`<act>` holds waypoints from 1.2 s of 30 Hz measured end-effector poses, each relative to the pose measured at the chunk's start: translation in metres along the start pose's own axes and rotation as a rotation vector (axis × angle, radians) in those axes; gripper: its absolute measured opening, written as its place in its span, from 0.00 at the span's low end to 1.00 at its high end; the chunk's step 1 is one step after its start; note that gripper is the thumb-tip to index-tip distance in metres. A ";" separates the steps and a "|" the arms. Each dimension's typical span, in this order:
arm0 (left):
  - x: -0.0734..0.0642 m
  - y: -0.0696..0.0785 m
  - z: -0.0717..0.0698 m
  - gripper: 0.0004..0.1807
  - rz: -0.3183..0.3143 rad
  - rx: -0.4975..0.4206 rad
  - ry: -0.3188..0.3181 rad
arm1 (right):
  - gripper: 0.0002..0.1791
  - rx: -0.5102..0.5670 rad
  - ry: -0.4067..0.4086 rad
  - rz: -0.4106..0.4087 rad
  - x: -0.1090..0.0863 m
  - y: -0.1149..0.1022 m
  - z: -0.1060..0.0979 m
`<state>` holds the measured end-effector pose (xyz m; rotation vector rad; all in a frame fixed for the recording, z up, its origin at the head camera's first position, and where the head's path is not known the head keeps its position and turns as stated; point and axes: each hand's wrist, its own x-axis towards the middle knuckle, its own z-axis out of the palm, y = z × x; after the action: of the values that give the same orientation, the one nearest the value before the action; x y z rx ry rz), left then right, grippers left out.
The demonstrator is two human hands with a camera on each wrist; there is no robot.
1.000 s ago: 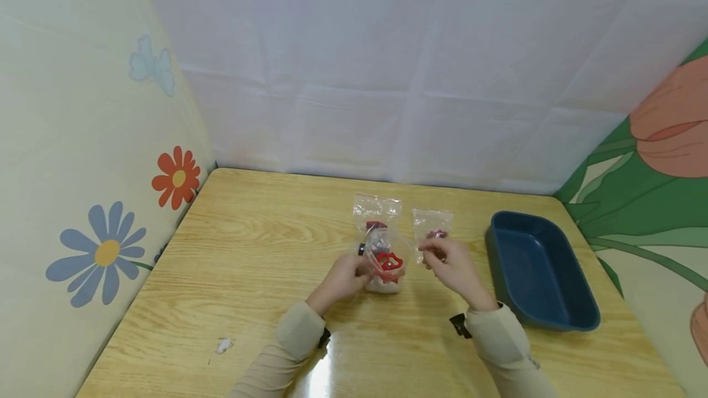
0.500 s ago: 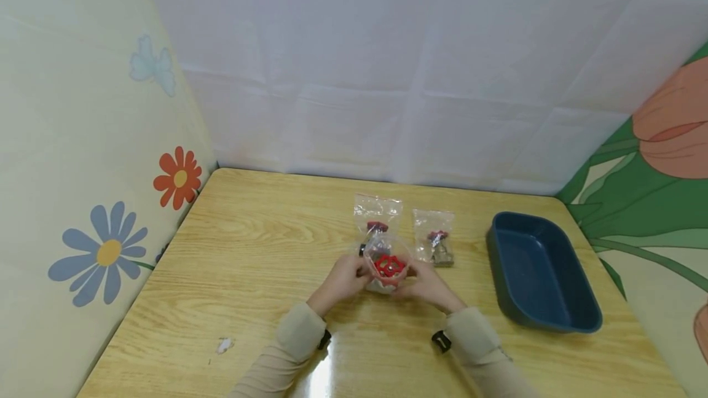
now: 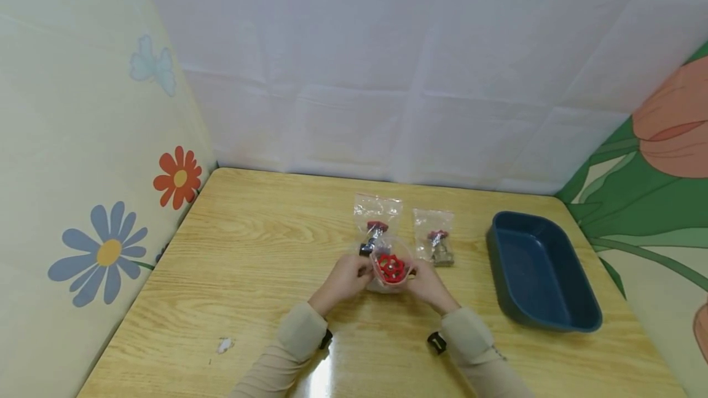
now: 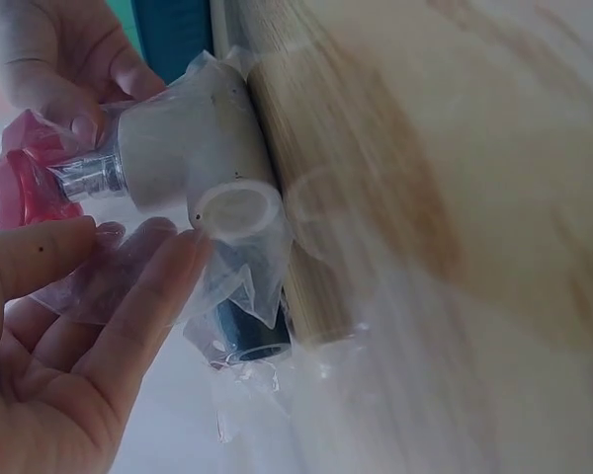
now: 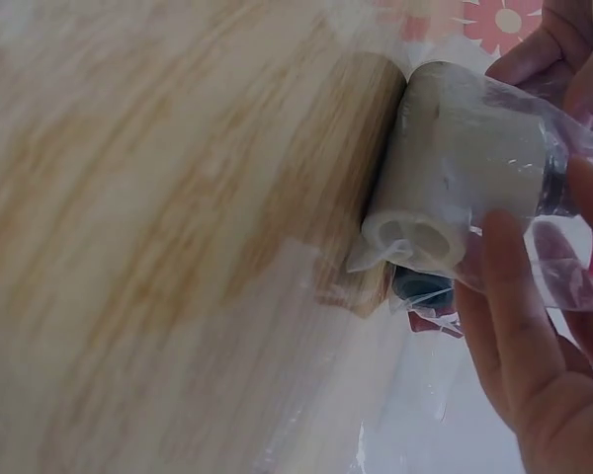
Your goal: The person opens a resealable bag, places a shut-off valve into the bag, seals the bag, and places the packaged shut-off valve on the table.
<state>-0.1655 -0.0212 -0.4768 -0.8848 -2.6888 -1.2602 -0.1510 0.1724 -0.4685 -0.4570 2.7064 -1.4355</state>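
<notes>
A stop valve (image 3: 391, 268) with a red handwheel and a whitish body stands upright on the table inside a clear plastic bag (image 4: 249, 281). The bag's mouth gapes around the handwheel in the head view. My left hand (image 3: 344, 276) grips the bag's left side with thumb and fingers. On the opposite side my right hand (image 3: 427, 284) holds the bag's film the same way. Both wrist views show the pale pipe body (image 5: 455, 148) through the film, its round end facing the camera. Part of the bag is hidden behind the fingers.
Just behind stands a bagged valve (image 3: 377, 227) with a red handwheel and dark body. Another bagged valve (image 3: 440, 250), with a metal-coloured body, lies to its right. A deep blue bin (image 3: 500, 275) sits at the table's right side. The wooden table (image 3: 265, 232) meets a white cloth wall.
My right hand has come left from near the right-hand bagged valve to take hold of the bag. The bag's mouth has drawn down around the handwheel. My left hand has barely moved.
</notes>
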 end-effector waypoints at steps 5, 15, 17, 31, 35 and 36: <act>-0.001 0.001 -0.001 0.05 -0.015 -0.021 -0.015 | 0.15 0.008 0.002 -0.002 0.000 0.000 0.000; -0.004 0.006 -0.008 0.42 -0.055 -0.256 -0.127 | 0.15 0.003 -0.010 0.039 -0.001 -0.002 -0.001; -0.004 0.006 -0.009 0.43 -0.035 -0.325 -0.140 | 0.16 0.000 -0.020 0.005 -0.001 -0.003 -0.002; 0.000 0.006 -0.008 0.32 -0.019 -0.380 -0.119 | 0.40 0.249 -0.171 0.070 -0.009 -0.011 -0.025; 0.001 0.008 -0.008 0.26 0.000 -0.416 -0.109 | 0.33 0.245 -0.140 0.040 -0.009 -0.015 -0.028; 0.001 0.008 -0.008 0.24 0.007 -0.419 -0.103 | 0.30 0.234 -0.124 0.029 -0.009 -0.015 -0.028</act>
<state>-0.1637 -0.0224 -0.4652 -1.0186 -2.5292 -1.8665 -0.1436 0.1889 -0.4412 -0.4715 2.4020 -1.6314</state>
